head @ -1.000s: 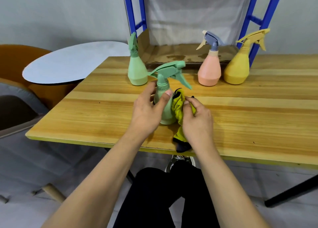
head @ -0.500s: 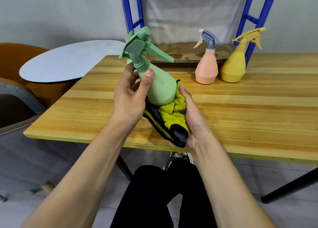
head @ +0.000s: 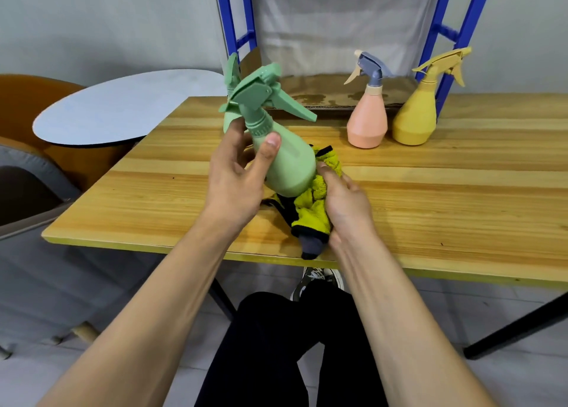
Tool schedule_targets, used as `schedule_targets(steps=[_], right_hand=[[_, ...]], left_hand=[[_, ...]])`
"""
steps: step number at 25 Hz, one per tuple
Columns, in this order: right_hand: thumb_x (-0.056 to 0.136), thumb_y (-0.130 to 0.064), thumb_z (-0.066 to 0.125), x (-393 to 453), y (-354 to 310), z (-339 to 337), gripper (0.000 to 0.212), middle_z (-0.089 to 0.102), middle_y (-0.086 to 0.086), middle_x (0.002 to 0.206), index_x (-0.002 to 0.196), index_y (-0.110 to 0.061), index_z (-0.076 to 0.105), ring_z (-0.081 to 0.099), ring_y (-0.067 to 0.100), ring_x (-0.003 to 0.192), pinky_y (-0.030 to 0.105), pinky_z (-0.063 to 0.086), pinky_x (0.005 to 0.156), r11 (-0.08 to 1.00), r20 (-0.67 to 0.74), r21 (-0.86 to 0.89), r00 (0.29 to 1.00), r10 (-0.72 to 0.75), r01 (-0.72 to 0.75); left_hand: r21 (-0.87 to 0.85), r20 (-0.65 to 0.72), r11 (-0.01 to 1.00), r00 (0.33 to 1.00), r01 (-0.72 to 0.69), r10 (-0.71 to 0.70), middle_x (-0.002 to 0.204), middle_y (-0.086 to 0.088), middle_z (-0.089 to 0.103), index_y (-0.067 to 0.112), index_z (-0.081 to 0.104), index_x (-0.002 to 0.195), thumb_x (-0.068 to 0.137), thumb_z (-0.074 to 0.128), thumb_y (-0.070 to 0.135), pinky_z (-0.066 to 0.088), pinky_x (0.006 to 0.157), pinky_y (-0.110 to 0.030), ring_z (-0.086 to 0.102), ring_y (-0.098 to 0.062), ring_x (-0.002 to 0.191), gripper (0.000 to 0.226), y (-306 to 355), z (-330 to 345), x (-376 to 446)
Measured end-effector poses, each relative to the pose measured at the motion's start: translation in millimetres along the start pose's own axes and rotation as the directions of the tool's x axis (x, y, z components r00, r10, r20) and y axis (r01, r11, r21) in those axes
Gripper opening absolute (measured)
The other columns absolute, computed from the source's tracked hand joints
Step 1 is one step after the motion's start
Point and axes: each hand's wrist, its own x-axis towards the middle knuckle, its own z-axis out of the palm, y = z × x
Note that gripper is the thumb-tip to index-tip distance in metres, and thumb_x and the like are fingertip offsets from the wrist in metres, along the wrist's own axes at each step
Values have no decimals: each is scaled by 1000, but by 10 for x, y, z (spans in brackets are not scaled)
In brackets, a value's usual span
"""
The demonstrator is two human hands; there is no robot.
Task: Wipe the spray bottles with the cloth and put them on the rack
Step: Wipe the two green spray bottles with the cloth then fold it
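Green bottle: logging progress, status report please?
Left hand grips green bottle, tilted above table. Right hand presses cloth against its base. Nothing on the rack yet.

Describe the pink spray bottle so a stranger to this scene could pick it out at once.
On the wooden table, look to the far edge, in front of the blue rack. Two bottles stand there side by side: the pink spray bottle is the left one. Unlike the yellow bottle, it has a grey-blue spray head.

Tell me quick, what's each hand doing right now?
Left hand: gripping the green spray bottle near its neck.
Right hand: holding the yellow cloth against the bottle.
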Motion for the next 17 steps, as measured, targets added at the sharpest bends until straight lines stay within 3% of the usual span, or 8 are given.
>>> schedule_targets(steps=[1, 3, 5, 8, 11, 12, 14, 17], right_hand=[[93, -23, 71, -8, -6, -23, 5, 78, -4, 85, 95, -19, 73, 71, 11, 79, 35, 60, 80, 981, -27, -121, 988, -153, 149], [96, -21, 64, -10, 20, -83, 9, 74, -7, 79, 94, -20, 73, 63, 7, 73, 33, 55, 75, 824, 67, -378, 900, -431, 423], [98, -27, 59, -24, 30, -141, 15, 70, -4, 86, 106, -22, 69, 62, 13, 79, 32, 50, 73, 614, 179, -583, 821, -542, 532], [99, -39, 55, -24, -66, -231, 31, 61, 4, 102, 126, -25, 61, 58, 25, 93, 37, 45, 79, 246, 335, -803, 753, -566, 543], [94, -55, 52, -15, -178, -292, 53, 56, 12, 125, 139, -28, 52, 51, 35, 113, 47, 38, 93, -194, 419, -905, 723, -549, 377], [93, -60, 50, -3, -178, -302, 61, 52, 12, 137, 145, -29, 46, 46, 36, 126, 51, 35, 101, -247, 425, -905, 762, -489, 346], [94, -59, 43, -19, -119, -353, 63, 41, 8, 156, 150, -30, 40, 31, 30, 147, 55, 20, 118, -230, 424, -904, 823, -379, 360], [98, -50, 40, -13, -78, -467, 50, 44, -1, 157, 144, -31, 51, 35, 23, 146, 43, 23, 119, -198, 436, -898, 859, -268, 394]], left_hand=[[-2, -1, 1000, 1000, -2, 2, 115, -1, 74, 34, 61, 115, 100, 64, 30, 57, 100, -52, 69, -18, 113, 16, -16, -7, -14], [5, 3, 1000, 1000, 9, -9, 115, 0, 75, 36, 62, 114, 99, 65, 33, 58, 98, -50, 70, -20, 114, 15, -48, -4, -31], [33, 4, 999, 1000, 11, -12, 112, 1, 75, 32, 62, 116, 100, 65, 32, 59, 94, -41, 70, -17, 111, 16, -92, 2, -38], [92, 9, 996, 1000, 20, -21, 108, 2, 74, 23, 63, 116, 100, 66, 29, 57, 84, -31, 70, -12, 103, 18, -175, 24, -39], [181, -10, 982, 999, 46, -45, 103, 8, 73, 22, 65, 114, 99, 67, 33, 55, 77, -30, 70, -11, 98, 20, -288, 0, -50], [214, -23, 975, 998, 62, -58, 102, 9, 73, 23, 65, 114, 98, 67, 36, 56, 77, -32, 70, -11, 98, 20, -318, -20, -49], [261, -45, 961, 996, 89, -80, 103, 10, 73, 27, 65, 115, 98, 68, 39, 59, 78, -36, 70, -12, 100, 22, -337, -38, -41], [299, -71, 948, 993, 107, -90, 106, 12, 72, 32, 64, 117, 96, 70, 42, 57, 78, -29, 69, -10, 102, 25, -328, -32, -17]])
